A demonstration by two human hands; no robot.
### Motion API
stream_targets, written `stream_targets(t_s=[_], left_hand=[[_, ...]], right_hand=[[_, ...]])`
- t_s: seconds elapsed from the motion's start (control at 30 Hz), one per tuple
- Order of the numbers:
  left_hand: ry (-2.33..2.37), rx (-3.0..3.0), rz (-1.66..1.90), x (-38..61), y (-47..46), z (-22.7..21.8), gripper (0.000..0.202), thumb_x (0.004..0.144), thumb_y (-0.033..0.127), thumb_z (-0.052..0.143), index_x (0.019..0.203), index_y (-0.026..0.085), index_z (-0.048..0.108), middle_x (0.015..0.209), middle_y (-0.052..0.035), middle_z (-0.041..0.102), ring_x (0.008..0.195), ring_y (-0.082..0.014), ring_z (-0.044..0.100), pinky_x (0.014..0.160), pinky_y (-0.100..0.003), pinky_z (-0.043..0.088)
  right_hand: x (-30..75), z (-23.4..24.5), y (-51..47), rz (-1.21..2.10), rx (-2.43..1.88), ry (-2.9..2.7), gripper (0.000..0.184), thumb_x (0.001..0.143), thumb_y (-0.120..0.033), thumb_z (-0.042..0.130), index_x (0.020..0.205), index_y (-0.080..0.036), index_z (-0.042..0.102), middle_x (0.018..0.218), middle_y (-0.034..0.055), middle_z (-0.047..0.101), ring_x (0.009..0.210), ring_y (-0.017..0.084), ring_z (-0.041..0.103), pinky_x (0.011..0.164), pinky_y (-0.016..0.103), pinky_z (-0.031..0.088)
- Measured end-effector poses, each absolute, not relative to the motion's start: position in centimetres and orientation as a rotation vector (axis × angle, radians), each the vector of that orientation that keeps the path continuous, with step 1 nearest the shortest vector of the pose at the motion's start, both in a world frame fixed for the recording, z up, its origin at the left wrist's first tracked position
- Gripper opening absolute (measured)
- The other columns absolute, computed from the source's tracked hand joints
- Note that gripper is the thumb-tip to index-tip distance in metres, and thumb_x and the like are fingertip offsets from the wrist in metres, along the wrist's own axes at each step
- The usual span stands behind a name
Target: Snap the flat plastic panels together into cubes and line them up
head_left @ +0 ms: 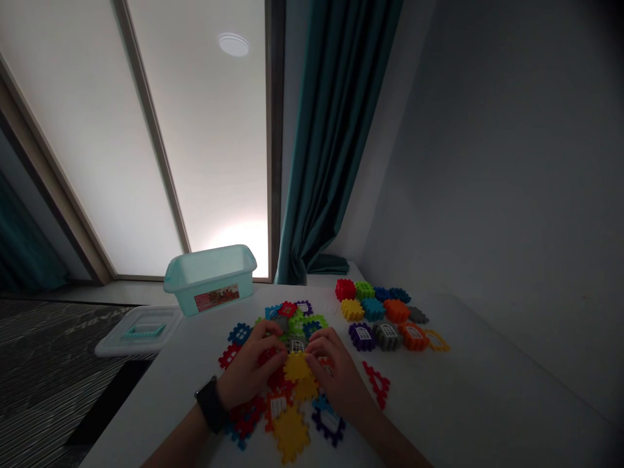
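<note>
My left hand (254,359) and my right hand (334,372) meet over a loose heap of toothed plastic building tiles. Between them is a yellow tile (296,366), its left edge at my left fingertips and its right edge at my right ones. The fingers of both hands are bent in around it. Just beyond the tile lies a grey window tile (297,344). A larger yellow tile (291,434) and a purple window tile (328,424) lie nearer to me. A blue window tile (240,334) is left of my left hand.
Stacks of tiles sorted by colour stand at the right, among them a red stack (346,290) and an orange stack (396,311). A red triangular piece (377,385) lies alone. A mint-green bin (214,276) stands at the back left beside its lid (139,330).
</note>
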State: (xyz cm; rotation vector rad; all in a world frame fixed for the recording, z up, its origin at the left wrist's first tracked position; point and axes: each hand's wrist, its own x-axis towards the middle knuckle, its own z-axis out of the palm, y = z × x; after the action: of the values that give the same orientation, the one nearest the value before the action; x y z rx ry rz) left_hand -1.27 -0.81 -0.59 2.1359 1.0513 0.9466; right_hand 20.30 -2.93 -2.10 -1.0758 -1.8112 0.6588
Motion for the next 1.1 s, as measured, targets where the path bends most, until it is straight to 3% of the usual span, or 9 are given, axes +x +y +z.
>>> stream_targets(t_s=[0.13, 0.3, 0.53, 0.77, 0.97, 1.1], left_hand=[[1.029, 2.023, 0.958, -1.1, -0.9, -0.5, 0.026, 0.098, 0.031, 0.047, 0.077, 0.021, 0.058, 0.112, -0.0068, 0.055, 0.105, -0.0226, 0.056, 0.097, -0.037, 0.047], [1.013, 1.976, 0.954, -1.0, -1.0, -0.5, 0.028, 0.098, 0.034, 0.046, 0.076, 0.020, 0.056, 0.110, -0.0070, 0.054, 0.103, -0.0227, 0.055, 0.096, -0.038, 0.046], [0.979, 2.041, 0.904, -1.1, -1.4, 0.2, 0.029, 0.097, 0.044, 0.048, 0.087, 0.021, 0.062, 0.108, -0.0073, 0.056, 0.104, -0.0245, 0.054, 0.097, -0.039, 0.044], [0.802, 2.093, 0.808, -1.6, -1.1, 0.0, 0.037, 0.095, 0.054, 0.047, 0.097, 0.022, 0.064, 0.113, -0.0081, 0.054, 0.106, -0.0247, 0.054, 0.098, -0.038, 0.044], [0.926, 2.151, 0.962, -1.7, -1.0, -0.3, 0.022, 0.084, 0.039, 0.062, 0.097, 0.022, 0.056, 0.113, -0.0079, 0.054, 0.105, -0.0254, 0.054, 0.095, -0.040, 0.048], [1.103, 2.309, 1.110, -1.9, -1.1, -0.6, 0.033, 0.073, 0.026, 0.070, 0.103, 0.023, 0.056, 0.117, -0.0091, 0.053, 0.108, -0.0281, 0.054, 0.096, -0.043, 0.048]], right_hand=[[20.1, -1.9, -2.9, 0.861, -1.095, -1.731, 0.023, 0.098, -0.038, 0.048, 0.086, -0.022, 0.058, 0.104, 0.0066, 0.052, 0.093, 0.021, 0.062, 0.076, 0.033, 0.057], [20.2, -1.7, -2.9, 0.871, -1.054, -1.746, 0.019, 0.097, -0.035, 0.052, 0.086, -0.022, 0.059, 0.105, 0.0066, 0.054, 0.093, 0.020, 0.062, 0.077, 0.033, 0.057], [20.6, -2.2, -2.8, 0.388, -0.867, -1.873, 0.014, 0.100, -0.023, 0.046, 0.094, -0.024, 0.059, 0.093, 0.0051, 0.057, 0.085, 0.019, 0.059, 0.074, 0.033, 0.053], [21.1, -2.6, -3.1, 0.074, -0.697, -1.965, 0.019, 0.099, -0.014, 0.045, 0.108, -0.024, 0.059, 0.097, 0.0070, 0.061, 0.090, 0.021, 0.059, 0.078, 0.036, 0.052], [21.4, -2.4, -3.3, 0.140, -0.823, -2.062, 0.018, 0.097, -0.016, 0.049, 0.109, -0.027, 0.058, 0.111, 0.0081, 0.063, 0.102, 0.022, 0.062, 0.087, 0.038, 0.055], [21.4, -2.3, -3.2, 0.224, -0.918, -2.100, 0.023, 0.093, -0.016, 0.052, 0.113, -0.025, 0.056, 0.125, 0.0110, 0.059, 0.119, 0.026, 0.058, 0.098, 0.043, 0.054]])
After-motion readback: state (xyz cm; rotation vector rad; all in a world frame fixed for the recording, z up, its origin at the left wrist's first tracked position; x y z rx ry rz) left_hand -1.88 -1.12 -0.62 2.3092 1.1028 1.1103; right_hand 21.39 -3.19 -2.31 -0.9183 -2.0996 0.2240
